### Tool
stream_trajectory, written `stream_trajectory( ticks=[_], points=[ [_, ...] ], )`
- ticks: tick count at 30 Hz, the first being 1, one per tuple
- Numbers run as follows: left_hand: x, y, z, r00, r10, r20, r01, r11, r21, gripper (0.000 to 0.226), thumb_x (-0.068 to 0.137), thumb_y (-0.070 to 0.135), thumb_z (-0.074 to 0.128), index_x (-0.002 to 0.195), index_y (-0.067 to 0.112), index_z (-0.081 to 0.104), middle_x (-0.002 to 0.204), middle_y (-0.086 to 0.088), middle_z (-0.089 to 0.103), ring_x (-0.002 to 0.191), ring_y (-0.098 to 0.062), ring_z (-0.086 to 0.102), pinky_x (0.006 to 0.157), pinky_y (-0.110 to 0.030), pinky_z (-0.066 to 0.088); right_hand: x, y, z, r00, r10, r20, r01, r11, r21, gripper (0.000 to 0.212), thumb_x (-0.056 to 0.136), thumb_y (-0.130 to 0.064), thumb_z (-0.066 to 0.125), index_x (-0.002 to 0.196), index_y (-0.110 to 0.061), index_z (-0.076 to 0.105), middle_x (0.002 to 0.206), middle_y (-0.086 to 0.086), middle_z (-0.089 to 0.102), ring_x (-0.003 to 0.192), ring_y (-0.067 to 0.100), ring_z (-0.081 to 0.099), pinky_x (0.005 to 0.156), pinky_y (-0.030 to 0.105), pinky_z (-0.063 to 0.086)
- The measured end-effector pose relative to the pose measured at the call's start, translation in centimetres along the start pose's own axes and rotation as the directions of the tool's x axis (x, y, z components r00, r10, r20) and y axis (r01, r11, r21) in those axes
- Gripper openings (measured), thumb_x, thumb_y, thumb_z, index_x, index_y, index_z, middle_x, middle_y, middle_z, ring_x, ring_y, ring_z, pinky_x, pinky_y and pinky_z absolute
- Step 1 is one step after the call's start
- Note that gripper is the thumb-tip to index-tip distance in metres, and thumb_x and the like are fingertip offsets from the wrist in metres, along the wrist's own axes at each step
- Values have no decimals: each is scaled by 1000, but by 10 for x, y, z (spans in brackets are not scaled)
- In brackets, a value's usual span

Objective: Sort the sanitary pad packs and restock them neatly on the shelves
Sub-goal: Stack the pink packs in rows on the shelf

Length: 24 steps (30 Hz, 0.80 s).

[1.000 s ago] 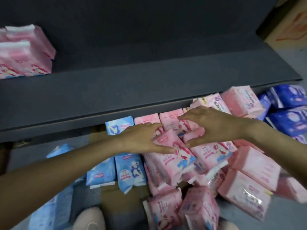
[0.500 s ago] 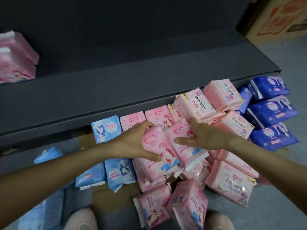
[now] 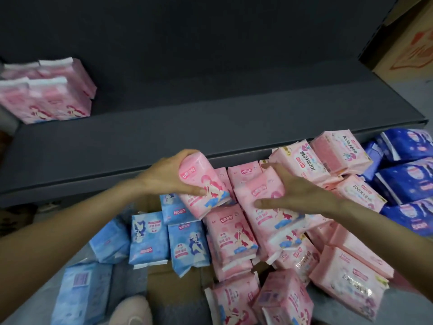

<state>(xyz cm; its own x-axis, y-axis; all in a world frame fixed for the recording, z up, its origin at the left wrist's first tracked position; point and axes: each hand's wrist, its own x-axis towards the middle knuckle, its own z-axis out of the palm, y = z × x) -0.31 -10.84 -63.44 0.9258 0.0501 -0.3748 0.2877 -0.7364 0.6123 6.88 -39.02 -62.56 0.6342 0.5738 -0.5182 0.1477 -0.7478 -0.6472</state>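
Two pink packs held: left hand (image 3: 168,177) grips one (image 3: 202,186), right hand (image 3: 297,191) another (image 3: 264,202), both running far-left to near-right.

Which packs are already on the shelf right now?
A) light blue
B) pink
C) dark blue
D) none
B: a few pink packs stand at the far left of the dark shelf; the light blue packs and dark blue packs lie below it.

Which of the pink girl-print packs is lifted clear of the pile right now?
The pink girl-print plastic pack gripped by the left hand, raised near the dark grey shelf edge. The right hand only grips one lying in the heap.
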Motion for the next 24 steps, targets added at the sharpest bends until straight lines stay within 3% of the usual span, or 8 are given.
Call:
stream_trajectory(
  ticks=[2, 5, 9, 12, 15, 17, 21, 24],
  points=[
    [3, -8, 7, 1000, -16, 19, 17, 999, -43, 95, 61, 49, 84, 139, 41, 29, 113, 18, 56, 97, -1, 57, 79, -17, 44, 0, -15, -7, 995, -67, -69, 77, 983, 165, 69, 71, -48, 76, 126, -43, 35, 95, -12, 69, 85, 5, 67, 75, 23, 50],
    [8, -15, 7, 998, -63, 8, 64, 989, -137, 97, 60, 51, 84, 139, 33, 29, 117, 15, 57, 102, -5, 58, 87, -23, 48, 8, -41, -13, 973, -158, -168, 211, 907, 364, 72, 65, -36, 78, 124, -42, 37, 99, -5, 71, 87, 10, 70, 68, 23, 55],
    [9, -33, -37, 976, -117, -182, 83, 979, -186, 79, 58, 49, 86, 120, 23, 44, 105, 15, 59, 94, -1, 59, 80, -23, 49, 36, -72, -17, 945, -168, -280, 285, 840, 460, 84, 62, -31, 78, 131, -40, 32, 106, -7, 67, 89, 8, 70, 67, 22, 57],
    [6, -55, -88, 915, -115, -387, 35, 978, -208, 73, 59, 37, 88, 116, 25, 45, 100, 14, 61, 92, -5, 60, 79, -25, 49, 64, -100, -21, 944, -157, -290, 281, 844, 457, 79, 59, -34, 78, 128, -30, 40, 103, -8, 69, 85, 5, 70, 61, 19, 56],
    [18, -78, -138, 822, -2, -569, 0, 1000, -4, 74, 63, 27, 86, 124, 21, 44, 108, 7, 59, 97, -13, 57, 79, -28, 45, 101, -130, -18, 939, -187, -290, 300, 858, 417, 78, 55, -35, 81, 124, -27, 45, 104, -7, 70, 86, 6, 70, 65, 24, 58],
    [37, -96, -169, 781, 94, -618, 18, 985, 172, 76, 64, 26, 82, 129, 17, 44, 117, 0, 55, 105, -18, 53, 81, -30, 43, 130, -151, -13, 929, -216, -301, 332, 847, 415, 83, 53, -32, 84, 125, -25, 44, 107, -5, 69, 90, 7, 69, 71, 27, 59],
    [80, -126, -212, 846, 165, -506, 106, 880, 464, 81, 71, 29, 77, 141, 18, 36, 138, -5, 46, 127, -23, 40, 91, -36, 43, 192, -189, 4, 889, -234, -393, 406, 798, 445, 84, 56, -17, 89, 125, -23, 41, 112, -3, 65, 96, 8, 67, 80, 29, 57],
    [116, -140, -241, 865, 196, -461, 117, 815, 567, 81, 75, 35, 74, 144, 24, 32, 147, 1, 37, 136, -20, 27, 103, -40, 38, 242, -215, 20, 867, -244, -434, 431, 803, 410, 85, 55, -20, 92, 124, -24, 42, 112, -6, 64, 100, 8, 65, 85, 33, 56]
  ],
)
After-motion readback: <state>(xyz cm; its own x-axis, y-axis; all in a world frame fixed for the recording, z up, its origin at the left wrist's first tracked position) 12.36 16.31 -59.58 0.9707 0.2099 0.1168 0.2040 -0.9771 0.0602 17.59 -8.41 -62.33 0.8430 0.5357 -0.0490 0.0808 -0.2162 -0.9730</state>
